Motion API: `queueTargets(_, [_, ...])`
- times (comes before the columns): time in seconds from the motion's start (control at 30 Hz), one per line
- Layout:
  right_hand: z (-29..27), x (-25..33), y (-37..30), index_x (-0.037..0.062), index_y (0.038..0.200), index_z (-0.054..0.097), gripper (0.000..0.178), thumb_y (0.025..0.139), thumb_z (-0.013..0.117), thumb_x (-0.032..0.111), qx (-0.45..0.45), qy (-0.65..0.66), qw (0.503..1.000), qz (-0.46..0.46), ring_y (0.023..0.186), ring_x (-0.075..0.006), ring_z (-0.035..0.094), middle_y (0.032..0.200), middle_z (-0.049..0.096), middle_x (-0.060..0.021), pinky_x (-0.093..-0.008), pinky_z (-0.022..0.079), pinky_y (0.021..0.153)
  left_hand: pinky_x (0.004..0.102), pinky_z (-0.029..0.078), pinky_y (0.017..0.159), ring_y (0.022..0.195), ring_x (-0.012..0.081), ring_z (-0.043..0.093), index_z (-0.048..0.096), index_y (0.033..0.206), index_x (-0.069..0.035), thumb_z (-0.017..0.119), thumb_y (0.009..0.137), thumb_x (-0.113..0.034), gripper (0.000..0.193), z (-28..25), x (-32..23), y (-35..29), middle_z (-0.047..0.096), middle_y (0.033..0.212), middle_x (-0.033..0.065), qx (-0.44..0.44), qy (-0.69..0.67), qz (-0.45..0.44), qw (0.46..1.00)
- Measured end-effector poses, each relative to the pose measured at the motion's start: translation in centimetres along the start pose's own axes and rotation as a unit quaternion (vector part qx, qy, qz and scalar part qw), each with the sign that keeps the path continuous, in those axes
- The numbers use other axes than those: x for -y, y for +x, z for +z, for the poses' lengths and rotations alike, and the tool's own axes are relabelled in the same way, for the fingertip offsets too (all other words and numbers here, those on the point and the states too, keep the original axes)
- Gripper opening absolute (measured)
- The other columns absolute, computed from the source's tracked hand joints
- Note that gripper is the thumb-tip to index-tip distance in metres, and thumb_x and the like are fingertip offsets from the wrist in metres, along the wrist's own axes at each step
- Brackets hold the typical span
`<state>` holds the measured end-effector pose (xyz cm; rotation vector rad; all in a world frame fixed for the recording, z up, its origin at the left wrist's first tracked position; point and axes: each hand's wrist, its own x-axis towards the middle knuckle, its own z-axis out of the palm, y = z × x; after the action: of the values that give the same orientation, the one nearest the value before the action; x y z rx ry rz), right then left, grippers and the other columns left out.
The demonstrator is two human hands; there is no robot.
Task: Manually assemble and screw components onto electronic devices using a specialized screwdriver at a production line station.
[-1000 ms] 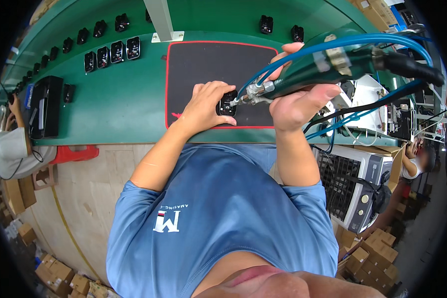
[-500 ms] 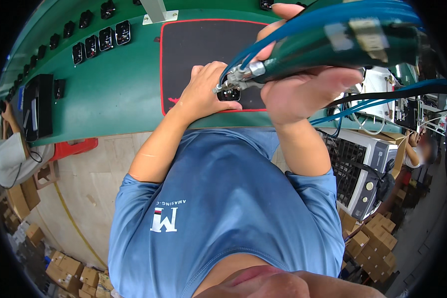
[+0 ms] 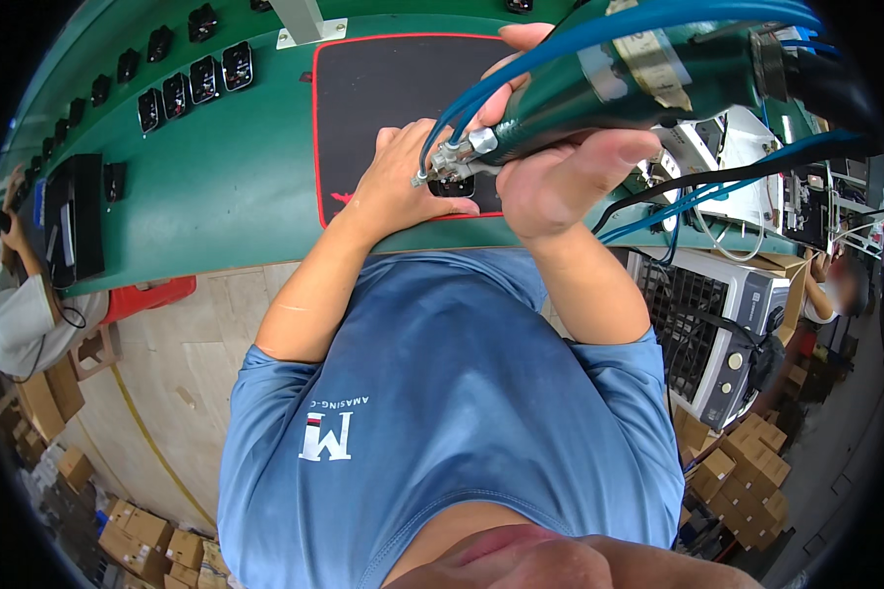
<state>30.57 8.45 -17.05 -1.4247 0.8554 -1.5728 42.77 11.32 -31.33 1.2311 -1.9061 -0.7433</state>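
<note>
My right hand (image 3: 550,182) grips a thick green powered screwdriver (image 3: 584,93) with blue air hoses along its top. Its metal nose (image 3: 452,157) tilts down to the left, over a small black housing (image 3: 454,187) lying near the front of the black mat (image 3: 383,83). My left hand (image 3: 403,177) is curled around that housing and steadies it, thumb on the near side. The tool's nose and my hand hide most of the housing. Whether the tip touches it, I cannot tell.
Several black housings (image 3: 204,80) stand in rows on the green bench (image 3: 226,167) at the left. A black bin (image 3: 76,216) is further left. A metal post (image 3: 303,18) rises behind the mat. Hoses and a white machine (image 3: 742,182) lie right, above an air cooler (image 3: 702,334). Other people work at both sides.
The screwdriver and my right hand have shifted left, and the tool's nose has moved slightly left over the housing. My left hand stays around the housing.
</note>
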Motion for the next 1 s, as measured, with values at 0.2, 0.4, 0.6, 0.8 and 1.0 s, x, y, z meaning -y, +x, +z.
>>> queueTargets(0.2, [-0.7,-1.3,-0.9,-0.0024,0.108,0.052,0.105,0.072,0.026,0.093,0.069,0.048,0.996,0.033,0.058,-0.0154,0.055,0.086,0.062,-0.0101,-0.0289,0.048,0.054,0.0384,0.036,0.088,0.104,0.0283,0.054,0.056,0.122,-0.006,0.090,0.054,-0.044,0.084,-0.1,0.8,-0.1,0.058,0.114,0.0093,0.029,-0.031,0.009,0.999])
queueTargets(0.4, [-0.5,1.8,2.0,-0.0014,0.130,0.042,0.108,0.074,0.033,0.091,0.056,0.045,0.997,-0.002,0.063,-0.0174,0.059,0.100,0.062,-0.0165,-0.0304,0.052,0.055,0.0409,0.036,0.092,0.109,0.0315,0.052,0.051,0.128,-0.002,0.084,0.064,-0.048,0.085,-0.7,-0.1,-0.3,0.056,0.117,0.0123,0.007,0.087,0.032,0.996])
queueTargets(0.6, [-5.5,6.7,4.1,-0.0066,0.128,0.045,0.108,0.078,0.031,0.088,0.030,0.057,0.997,-0.050,0.053,-0.0134,0.053,0.068,0.053,-0.0057,-0.0273,0.049,0.048,0.0465,0.034,0.096,0.120,0.0303,0.049,0.049,0.133,-0.009,0.078,0.071,-0.029,0.071,-5.6,-1.5,7.4,0.051,0.124,0.0122,0.022,0.203,0.011,0.979])
queueTargets(0.8, [-8.2,1.0,-1.0,-0.0089,0.121,0.050,0.083,0.093,0.038,0.068,0.064,0.085,0.994,0.013,0.062,-0.0123,0.056,0.093,0.061,-0.0128,-0.0265,0.048,0.055,0.0491,0.037,0.091,0.111,0.0286,0.057,0.053,0.116,-0.008,0.074,0.070,-0.006,0.051,-10.7,6.4,21.0,0.055,0.115,0.0101,0.037,0.489,-0.132,0.861])
queueTargets(1.0, [-10.4,0.5,-3.3,-0.0123,0.120,0.051,0.094,0.086,0.046,0.075,0.025,0.074,0.996,0.049,0.066,-0.0128,0.056,0.073,0.057,-0.0064,-0.0259,0.045,0.060,0.0541,0.028,0.101,0.125,0.0265,0.052,0.054,0.132,-0.011,0.057,0.091,-0.020,0.042,-11.4,12.3,23.9,0.056,0.133,0.0096,0.065,0.543,-0.296,0.783])
